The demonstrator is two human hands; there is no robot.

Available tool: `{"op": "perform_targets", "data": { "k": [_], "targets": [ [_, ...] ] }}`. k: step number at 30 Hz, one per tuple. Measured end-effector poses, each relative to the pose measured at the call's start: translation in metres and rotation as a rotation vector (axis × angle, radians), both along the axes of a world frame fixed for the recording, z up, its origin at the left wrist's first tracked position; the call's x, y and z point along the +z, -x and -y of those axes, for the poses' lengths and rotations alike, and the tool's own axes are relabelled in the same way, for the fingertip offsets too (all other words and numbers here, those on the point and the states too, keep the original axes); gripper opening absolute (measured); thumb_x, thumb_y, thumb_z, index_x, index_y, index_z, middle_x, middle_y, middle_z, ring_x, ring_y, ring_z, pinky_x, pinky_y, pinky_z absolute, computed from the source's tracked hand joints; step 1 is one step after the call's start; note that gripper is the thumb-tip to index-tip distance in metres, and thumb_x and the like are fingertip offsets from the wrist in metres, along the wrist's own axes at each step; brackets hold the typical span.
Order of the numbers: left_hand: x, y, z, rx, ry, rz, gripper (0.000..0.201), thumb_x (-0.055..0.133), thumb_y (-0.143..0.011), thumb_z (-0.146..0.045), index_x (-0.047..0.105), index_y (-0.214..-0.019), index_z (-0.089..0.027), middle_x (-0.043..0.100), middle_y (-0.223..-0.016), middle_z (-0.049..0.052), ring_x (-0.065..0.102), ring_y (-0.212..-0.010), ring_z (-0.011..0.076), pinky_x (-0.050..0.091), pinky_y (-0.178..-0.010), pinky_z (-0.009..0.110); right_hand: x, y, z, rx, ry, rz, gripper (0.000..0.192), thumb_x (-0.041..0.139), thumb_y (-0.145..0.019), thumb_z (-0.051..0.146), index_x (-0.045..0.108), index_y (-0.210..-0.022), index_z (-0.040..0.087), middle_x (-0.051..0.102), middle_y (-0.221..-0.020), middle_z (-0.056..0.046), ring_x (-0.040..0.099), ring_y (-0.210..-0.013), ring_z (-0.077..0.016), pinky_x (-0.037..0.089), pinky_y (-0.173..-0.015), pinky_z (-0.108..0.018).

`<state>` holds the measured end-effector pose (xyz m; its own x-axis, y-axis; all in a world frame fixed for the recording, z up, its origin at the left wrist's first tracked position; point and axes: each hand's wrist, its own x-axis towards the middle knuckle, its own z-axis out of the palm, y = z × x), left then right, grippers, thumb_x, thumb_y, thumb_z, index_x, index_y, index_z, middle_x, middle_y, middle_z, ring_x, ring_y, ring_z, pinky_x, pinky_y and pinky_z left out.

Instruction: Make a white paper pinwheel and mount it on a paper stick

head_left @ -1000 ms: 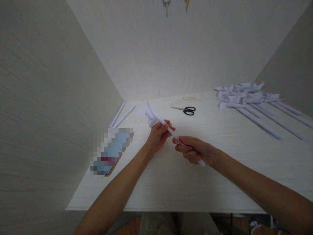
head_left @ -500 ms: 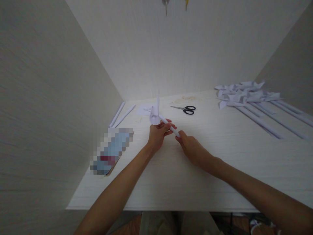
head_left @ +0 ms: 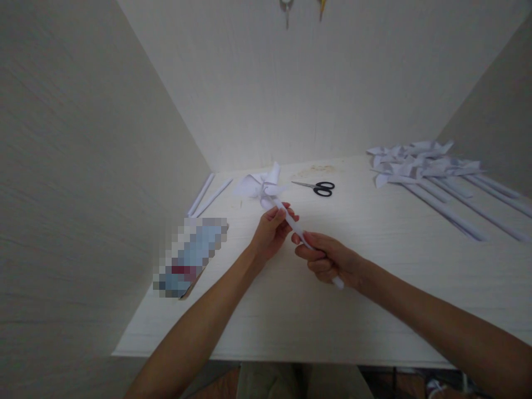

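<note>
A white paper pinwheel [head_left: 262,188] on a rolled paper stick is held over the middle of the white table [head_left: 374,288]. My left hand [head_left: 271,231] pinches the stick just below the pinwheel's folded blades. My right hand [head_left: 328,256] is closed around the stick lower down, and the stick's end pokes out past my palm. The blades point away from me, toward the back wall.
Black-handled scissors [head_left: 320,188] lie behind the pinwheel. Several finished paper pinwheels [head_left: 419,165] with long sticks are piled at the right. Two rolled paper sticks [head_left: 208,194] lie by the left wall, and a blurred flat object [head_left: 189,256] lies nearer me.
The pinwheel's blades have turned between frames. My right hand slid up to the stick's top half a second ago and is now back lower on the stick, gripping it.
</note>
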<state>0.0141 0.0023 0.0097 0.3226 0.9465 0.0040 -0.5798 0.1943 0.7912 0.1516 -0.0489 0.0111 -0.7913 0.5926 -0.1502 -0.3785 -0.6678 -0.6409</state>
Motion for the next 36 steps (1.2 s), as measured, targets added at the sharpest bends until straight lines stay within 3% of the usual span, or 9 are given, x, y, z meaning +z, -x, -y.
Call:
{"op": "perform_targets", "data": {
  "k": [6, 16, 19, 23, 29, 32, 36],
  "targets": [
    [-0.002, -0.001, -0.001, 0.016, 0.024, -0.002, 0.02, 0.069, -0.058, -0.027, 0.058, -0.071, -0.017, 0.057, -0.062, -0.002, 0.057, -0.058, 0.0089, 0.045, -0.052, 0.018, -0.002, 0.003, 0.0, 0.004, 0.019, -0.024, 0.019, 0.039, -0.083, 0.038, 0.04, -0.077, 0.02, 0.019, -0.045, 0.012, 0.002, -0.033, -0.0027, 0.004, -0.025, -0.011],
    [-0.01, -0.002, -0.006, 0.134, 0.013, -0.097, 0.021, 0.069, -0.059, -0.025, 0.059, -0.073, -0.012, 0.058, -0.057, -0.001, 0.056, -0.052, 0.0078, 0.042, -0.046, 0.017, -0.012, 0.019, 0.003, -0.498, -0.385, 0.382, 0.021, 0.043, -0.082, 0.037, 0.046, -0.079, 0.017, 0.033, -0.048, 0.009, 0.024, -0.031, -0.0013, 0.017, -0.027, -0.012],
    [-0.01, -0.002, -0.005, 0.109, 0.029, -0.065, 0.023, 0.069, -0.058, -0.025, 0.059, -0.074, -0.012, 0.059, -0.058, -0.001, 0.057, -0.055, 0.0086, 0.043, -0.048, 0.017, -0.011, 0.02, 0.003, -0.475, -0.328, 0.325, 0.021, 0.043, -0.081, 0.038, 0.045, -0.075, 0.017, 0.031, -0.046, 0.01, 0.02, -0.031, -0.001, 0.014, -0.026, -0.012],
    [-0.009, -0.001, -0.006, 0.023, 0.045, -0.016, 0.025, 0.071, -0.056, -0.023, 0.06, -0.076, -0.012, 0.06, -0.062, 0.0, 0.059, -0.061, 0.0094, 0.045, -0.051, 0.016, -0.007, 0.015, 0.002, -0.325, -0.177, 0.152, 0.021, 0.043, -0.081, 0.037, 0.047, -0.077, 0.017, 0.029, -0.046, 0.01, 0.014, -0.032, -0.0004, 0.01, -0.027, -0.011],
    [-0.007, 0.001, -0.005, -0.034, 0.021, -0.013, 0.029, 0.073, -0.052, -0.026, 0.061, -0.074, -0.012, 0.06, -0.062, 0.001, 0.059, -0.062, 0.01, 0.045, -0.051, 0.015, -0.005, 0.008, 0.002, -0.227, -0.09, 0.033, 0.018, 0.045, -0.081, 0.034, 0.051, -0.077, 0.017, 0.03, -0.046, 0.01, 0.013, -0.032, -0.0002, 0.009, -0.026, -0.01],
    [-0.008, 0.001, -0.004, -0.011, 0.025, -0.027, 0.028, 0.074, -0.052, -0.026, 0.061, -0.073, -0.012, 0.06, -0.059, 0.0, 0.058, -0.058, 0.0092, 0.044, -0.048, 0.015, -0.008, 0.01, 0.002, -0.258, -0.139, 0.076, 0.02, 0.044, -0.081, 0.035, 0.053, -0.077, 0.016, 0.034, -0.045, 0.01, 0.018, -0.03, -0.0003, 0.014, -0.026, -0.011],
    [-0.009, 0.001, -0.004, -0.032, 0.014, -0.062, 0.028, 0.072, -0.054, -0.027, 0.061, -0.075, -0.013, 0.06, -0.058, 0.0, 0.053, -0.047, 0.0067, 0.04, -0.041, 0.016, -0.013, 0.012, 0.0, -0.448, -0.331, 0.265, 0.023, 0.048, -0.079, 0.035, 0.055, -0.07, 0.015, 0.05, -0.053, 0.004, 0.04, -0.037, -0.0031, 0.034, -0.035, -0.015]
  ]
}}
